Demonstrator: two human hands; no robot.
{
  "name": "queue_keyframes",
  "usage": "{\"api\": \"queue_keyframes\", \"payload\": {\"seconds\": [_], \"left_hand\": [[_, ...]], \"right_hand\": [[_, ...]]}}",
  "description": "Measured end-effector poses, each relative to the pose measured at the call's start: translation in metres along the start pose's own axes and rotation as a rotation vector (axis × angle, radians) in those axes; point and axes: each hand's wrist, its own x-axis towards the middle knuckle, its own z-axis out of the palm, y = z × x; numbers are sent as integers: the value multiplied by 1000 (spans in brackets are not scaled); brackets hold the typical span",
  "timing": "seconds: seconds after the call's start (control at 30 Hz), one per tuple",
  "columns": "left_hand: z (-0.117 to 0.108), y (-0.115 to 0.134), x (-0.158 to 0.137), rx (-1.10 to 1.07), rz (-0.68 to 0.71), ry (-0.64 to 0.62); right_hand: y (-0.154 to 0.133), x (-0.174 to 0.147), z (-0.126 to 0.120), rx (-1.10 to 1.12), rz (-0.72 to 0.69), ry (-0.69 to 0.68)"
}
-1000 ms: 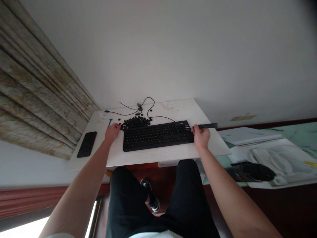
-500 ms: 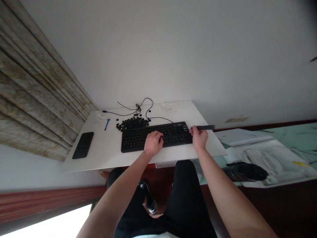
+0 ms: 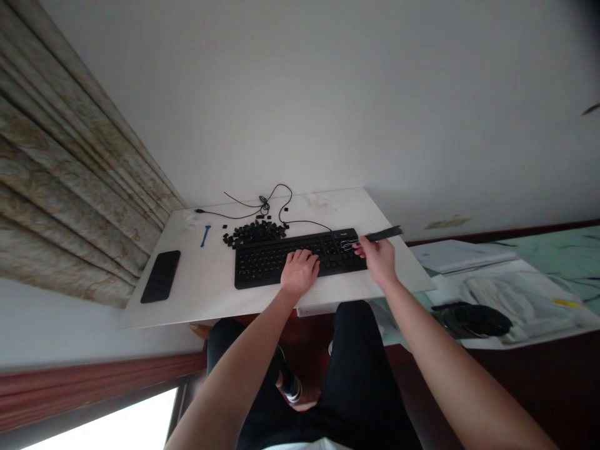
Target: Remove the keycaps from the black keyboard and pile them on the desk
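Note:
A black keyboard [image 3: 260,265] lies across the white table. My left hand [image 3: 300,272] rests on its middle, palm down with fingers laid over the keys and holding nothing. At the keyboard's right end, my right hand [image 3: 380,257] is closed around a keycap puller [image 3: 385,234], with dark bristles at its outer end. Its wire loops [image 3: 347,245] point left over the number-pad keys; whether they touch a key I cannot tell. Behind the keyboard lies a heap of loose black keycaps [image 3: 255,233], with a few single ones scattered around it.
A black cable [image 3: 225,216] lies along the back of the table [image 3: 197,294]. To the left are a small blue tool [image 3: 205,236] and a black phone [image 3: 160,277]. Crumpled white tissue [image 3: 317,200] sits near the wall. On the right, a lower surface bears a black pouch [image 3: 473,320].
The puller has tilted, its bristle end rising and its wire loops shifting left over the keys. My left hand has slid slightly right, its fingers more stretched. The whole view has shifted a little.

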Motion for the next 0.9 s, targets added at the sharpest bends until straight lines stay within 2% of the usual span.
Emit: {"api": "queue_keyframes", "payload": {"seconds": [0.13,0.3,0.5,0.7,0.9], "left_hand": [[2,-2,0,6,6,4],[4,-4,1,1,2,3],[2,-3,1,3,-20,8],[2,-3,1,-11,-27,13],[0,-1,-1,-33,-23,2]], "right_hand": [[-26,-17,20,-174,-32,-240],[-30,-18,32,-462,-58,-359],[-19,-15,33,-546,-106,-396],[-21,-22,37,-571,-121,-423],[-17,-25,38,-517,-107,-410]]}}
